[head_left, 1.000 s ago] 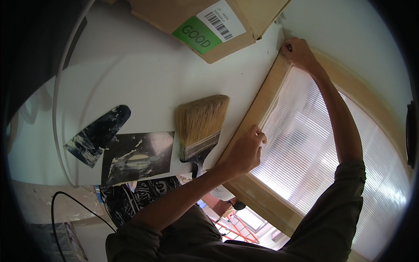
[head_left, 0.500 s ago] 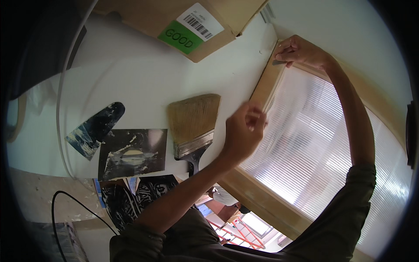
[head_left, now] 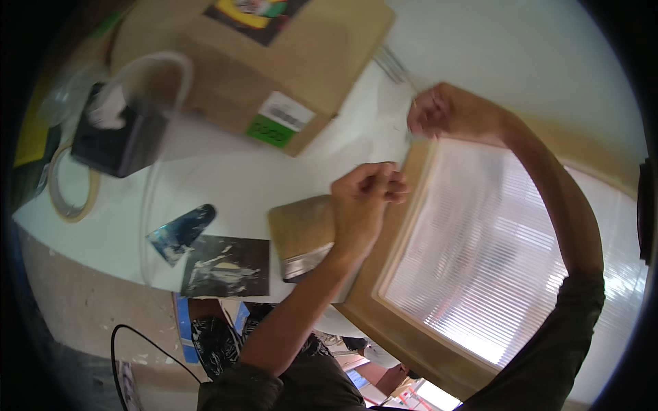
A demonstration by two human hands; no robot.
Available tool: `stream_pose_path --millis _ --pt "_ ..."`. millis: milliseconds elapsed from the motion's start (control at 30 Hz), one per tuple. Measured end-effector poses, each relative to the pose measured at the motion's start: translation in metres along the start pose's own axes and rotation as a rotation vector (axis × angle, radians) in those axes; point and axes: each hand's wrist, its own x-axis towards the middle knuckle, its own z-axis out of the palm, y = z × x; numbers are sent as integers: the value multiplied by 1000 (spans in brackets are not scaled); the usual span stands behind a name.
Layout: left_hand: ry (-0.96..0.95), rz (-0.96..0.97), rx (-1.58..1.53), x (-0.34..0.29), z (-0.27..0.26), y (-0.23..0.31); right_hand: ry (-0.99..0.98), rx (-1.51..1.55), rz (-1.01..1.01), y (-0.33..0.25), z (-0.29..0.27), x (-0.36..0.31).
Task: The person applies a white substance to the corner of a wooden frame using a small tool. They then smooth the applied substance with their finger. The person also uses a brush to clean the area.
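Note:
My left hand (head_left: 360,209) is raised beside the tan frame (head_left: 391,236), fingers curled and tips together; anything held in them is hidden. At the frame's far corner is my right hand (head_left: 462,113), its fingers closed and blurred, so I cannot make out what they hold. A translucent ribbed panel (head_left: 466,267) fills the frame. Partly behind my left wrist lies a wide paintbrush (head_left: 299,229) with tan bristles. Left of it, a dark square plate (head_left: 226,267) smeared with pale filler lies beside a dark, filler-stained spreader (head_left: 181,233).
A large cardboard box (head_left: 226,89) stands at the back of the white table (head_left: 233,181). To the left are a black box (head_left: 123,137) with white tissue and a roll of tape (head_left: 70,185). A black cable (head_left: 137,332) loops at the lower left.
The view has shifted, bringing more of the cardboard box, the tissue box and the tape into sight. The small grey piece seen in my right hand's fingers no longer shows.

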Motion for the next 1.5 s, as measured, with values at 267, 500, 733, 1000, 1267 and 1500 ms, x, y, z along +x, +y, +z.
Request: stream_pose_path --millis 267,500,733,1000,1267,1500 --pt "-175 -93 633 -36 10 -14 395 -243 173 116 -21 21" --pt "-300 321 1180 -36 5 -40 273 -304 199 132 -23 49" --pt "-408 109 1226 -38 -1 -46 288 -234 290 129 -21 60" --pt "-460 103 1232 -39 -5 -55 411 -288 182 132 -19 58" --pt "-477 106 1196 -35 -6 -50 435 -495 41 136 -20 59" --pt "-484 107 1201 -33 -5 -47 273 -449 232 128 -29 59"
